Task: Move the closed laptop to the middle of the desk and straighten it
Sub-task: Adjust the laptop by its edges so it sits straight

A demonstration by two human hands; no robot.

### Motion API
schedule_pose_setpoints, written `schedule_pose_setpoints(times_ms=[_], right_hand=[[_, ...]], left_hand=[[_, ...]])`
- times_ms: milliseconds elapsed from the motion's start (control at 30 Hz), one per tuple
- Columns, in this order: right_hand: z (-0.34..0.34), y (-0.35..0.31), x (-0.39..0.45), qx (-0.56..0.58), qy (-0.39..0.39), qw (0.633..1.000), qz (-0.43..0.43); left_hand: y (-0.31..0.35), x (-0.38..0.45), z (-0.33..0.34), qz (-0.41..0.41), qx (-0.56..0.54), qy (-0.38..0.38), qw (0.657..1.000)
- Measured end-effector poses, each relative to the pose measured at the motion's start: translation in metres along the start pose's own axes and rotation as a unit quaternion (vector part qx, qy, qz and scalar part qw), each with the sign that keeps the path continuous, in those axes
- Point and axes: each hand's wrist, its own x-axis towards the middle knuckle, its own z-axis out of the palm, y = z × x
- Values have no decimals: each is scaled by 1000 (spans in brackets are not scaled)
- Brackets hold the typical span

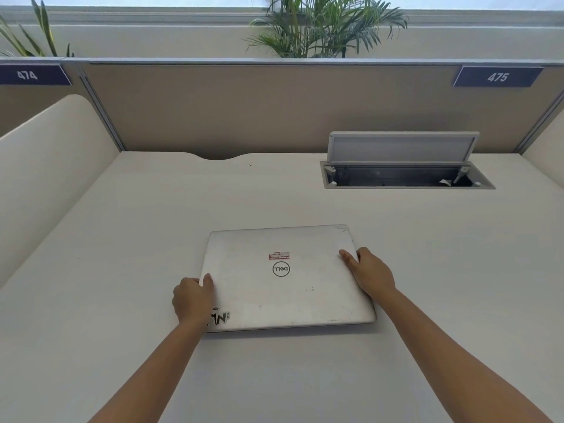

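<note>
Both forearms enter from bottom of frame. Left hand (193, 297) and right hand (370, 274) clasp the laptop's (287, 279) side edges, fingers curled. Laptop at frame centre on desk (122, 270), slightly skewed. Risk: uneven push over-rotates it.

- My desk (122, 239) is a pale, off-white surface with a shallow curved notch cut into its far edge.
- A tan partition panel (244, 111) stands along the back, capped by a grey rail.
- Two dark number plates hang on it: 474 (29, 75) and 475 (498, 77).
- A cable box (406, 175) is sunk into the desk at the far right, its grey lid (403, 146) propped open.
- A cream curved divider (52, 166) borders my left side.
- Leafy plants (320, 25) rise behind the partition, under bright window light.
</note>
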Motion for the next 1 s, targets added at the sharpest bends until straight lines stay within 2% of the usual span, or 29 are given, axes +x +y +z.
schedule_pose_setpoints(times_ms=[467,1000], right_hand=[[0,-4,-7,-40,23,999,-25],[-25,31,-3,15,41,999,4]], left_hand=[[-6,-2,3,16,-11,23,1000],[10,-19,24,23,-68,-20,997]])
